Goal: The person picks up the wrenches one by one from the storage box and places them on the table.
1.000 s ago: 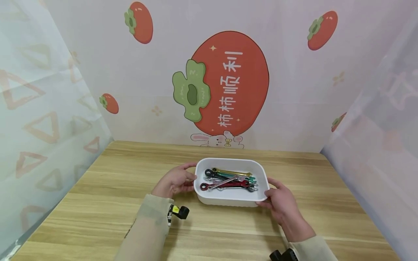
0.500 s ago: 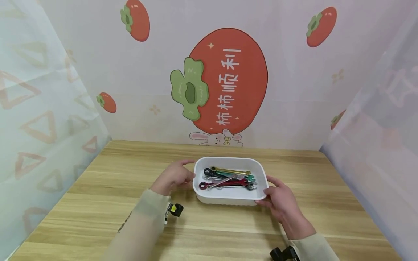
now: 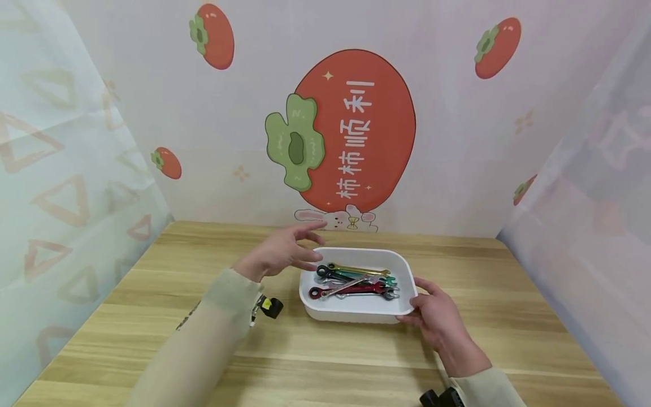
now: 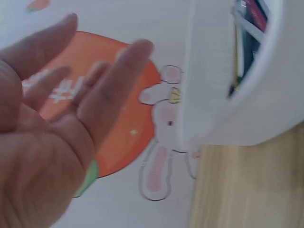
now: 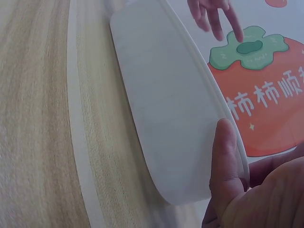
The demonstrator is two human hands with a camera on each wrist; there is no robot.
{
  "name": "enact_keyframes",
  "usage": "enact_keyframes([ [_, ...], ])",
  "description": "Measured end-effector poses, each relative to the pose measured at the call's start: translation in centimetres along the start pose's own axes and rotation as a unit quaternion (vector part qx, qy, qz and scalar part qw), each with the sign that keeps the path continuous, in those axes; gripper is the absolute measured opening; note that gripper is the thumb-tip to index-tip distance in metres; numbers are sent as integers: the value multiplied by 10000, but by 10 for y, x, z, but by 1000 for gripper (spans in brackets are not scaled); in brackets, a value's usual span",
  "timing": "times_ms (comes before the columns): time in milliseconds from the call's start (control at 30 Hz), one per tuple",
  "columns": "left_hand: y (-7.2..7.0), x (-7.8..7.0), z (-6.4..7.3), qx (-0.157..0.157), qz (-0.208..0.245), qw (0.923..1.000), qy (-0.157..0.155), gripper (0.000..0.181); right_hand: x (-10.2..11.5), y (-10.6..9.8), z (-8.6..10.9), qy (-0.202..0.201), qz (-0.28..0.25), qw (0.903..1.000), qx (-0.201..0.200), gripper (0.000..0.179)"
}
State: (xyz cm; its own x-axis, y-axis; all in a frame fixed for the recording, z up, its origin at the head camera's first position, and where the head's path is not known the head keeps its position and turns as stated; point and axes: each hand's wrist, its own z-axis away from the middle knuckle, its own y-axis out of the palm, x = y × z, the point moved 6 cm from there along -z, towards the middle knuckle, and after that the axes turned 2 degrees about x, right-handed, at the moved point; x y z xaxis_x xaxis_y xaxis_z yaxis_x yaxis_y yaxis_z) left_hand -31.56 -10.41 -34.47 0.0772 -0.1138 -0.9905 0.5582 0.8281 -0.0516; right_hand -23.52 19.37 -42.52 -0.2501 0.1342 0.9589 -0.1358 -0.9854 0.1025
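Observation:
A white plastic bin (image 3: 351, 317) with rounded corners is near the middle of the wooden table. Several combination wrenches lie heaped inside, among them a gold one (image 3: 361, 269), a black one (image 3: 323, 272) and a red one (image 3: 373, 288). At the bin's right end my right hand (image 3: 441, 319) grips the wall, its thumb pressed along the outside in the right wrist view. My left hand (image 3: 280, 250) hovers over the bin's back left corner with fingers spread and nothing in them. In the left wrist view that hand (image 4: 47, 133) is apart from the bin.
Wood-grain table (image 3: 168, 305) surrounds the bin. A printed fabric backdrop (image 3: 447, 141) with a large persimmon rises behind, and cloth panels stand at both sides. Each wrist carries a small black camera, such as the left one (image 3: 272, 307).
My left hand has let go of the bin's left end, then risen and moved inward over the rim, its fingers spreading. The right hand keeps its grip; the bin has barely moved.

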Motion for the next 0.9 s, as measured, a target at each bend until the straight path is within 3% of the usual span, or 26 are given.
enact_keyframes([
  [167,15,10,-19,309,-108,9994,109,77,-2,-1,-2,2,-22,10000,7,59],
  [267,23,17,-28,400,-394,9984,109,77,-3,-2,-2,-5,-12,10000,-1,60],
  [400,32,25,-38,409,-888,9952,-95,76,-4,-1,-2,-31,2,10000,-12,60],
  [633,40,44,-54,469,-1353,9884,-508,75,-5,0,-1,-48,-49,10000,-28,59],
  [767,46,49,-59,485,-1887,9790,-595,75,-4,0,0,-75,-4,10000,-39,58],
  [900,50,51,-61,310,-2621,9620,-702,77,-4,-1,-1,-85,-21,10000,-42,57],
])
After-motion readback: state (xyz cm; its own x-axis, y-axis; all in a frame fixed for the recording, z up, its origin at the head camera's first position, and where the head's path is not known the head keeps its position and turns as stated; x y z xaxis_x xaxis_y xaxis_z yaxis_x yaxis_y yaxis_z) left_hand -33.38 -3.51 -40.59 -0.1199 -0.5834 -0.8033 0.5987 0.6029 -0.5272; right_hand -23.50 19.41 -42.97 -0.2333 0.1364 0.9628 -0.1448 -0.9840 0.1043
